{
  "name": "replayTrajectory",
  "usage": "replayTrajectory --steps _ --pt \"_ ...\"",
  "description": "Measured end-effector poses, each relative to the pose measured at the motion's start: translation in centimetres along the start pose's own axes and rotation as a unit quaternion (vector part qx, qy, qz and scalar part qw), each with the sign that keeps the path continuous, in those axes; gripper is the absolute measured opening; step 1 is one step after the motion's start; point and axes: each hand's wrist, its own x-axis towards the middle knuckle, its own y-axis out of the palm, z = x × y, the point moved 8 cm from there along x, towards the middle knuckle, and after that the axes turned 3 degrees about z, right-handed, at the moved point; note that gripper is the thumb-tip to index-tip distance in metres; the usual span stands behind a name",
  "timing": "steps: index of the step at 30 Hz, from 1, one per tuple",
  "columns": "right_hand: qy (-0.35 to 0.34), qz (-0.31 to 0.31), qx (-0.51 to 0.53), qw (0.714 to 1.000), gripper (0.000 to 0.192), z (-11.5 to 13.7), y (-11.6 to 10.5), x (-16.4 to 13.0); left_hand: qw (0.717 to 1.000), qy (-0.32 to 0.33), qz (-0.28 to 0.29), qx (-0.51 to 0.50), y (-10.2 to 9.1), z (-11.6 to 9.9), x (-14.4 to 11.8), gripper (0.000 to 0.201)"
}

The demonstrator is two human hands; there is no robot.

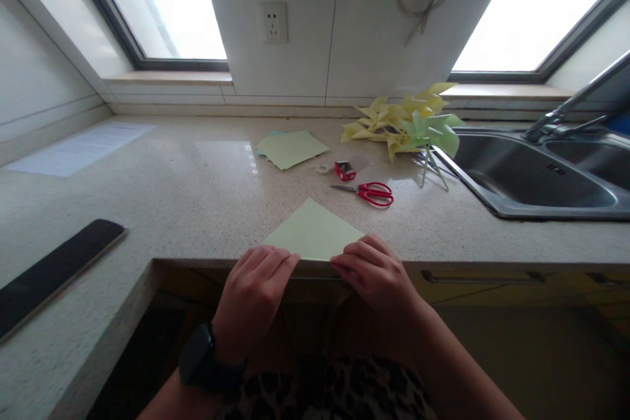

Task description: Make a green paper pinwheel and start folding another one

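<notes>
A pale green sheet of paper, folded into a triangle, lies at the counter's front edge with its point facing away from me. My left hand pinches the folded edge left of its middle. On the right part of the same edge, my right hand has its fingers closed on the paper. Beyond the paper lie red-handled scissors, with the blades pointing left. Behind them are a small red box and a little white coil.
A stack of coloured paper lies farther back. Several yellow and green paper pinwheels are heaped beside the steel sink. At left are a black slab-like object and a printed sheet. A socket is on the wall.
</notes>
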Motion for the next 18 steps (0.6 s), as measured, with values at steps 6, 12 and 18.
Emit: replayTrajectory --steps 6,12,18 --pt "-0.008 -0.010 -0.015 1.000 0.007 0.01 0.10 -0.22 1.000 0.004 0.019 0.006 0.15 0.02 0.35 0.022" --pt "-0.019 -0.023 -0.035 0.999 0.012 0.20 0.08 -0.65 0.999 0.020 -0.001 0.041 0.48 -0.36 -0.23 0.031" --pt "-0.018 -0.019 -0.050 0.998 0.019 0.13 0.26 -0.97 0.998 -0.002 0.006 0.069 0.62 -0.36 -0.52 0.036"
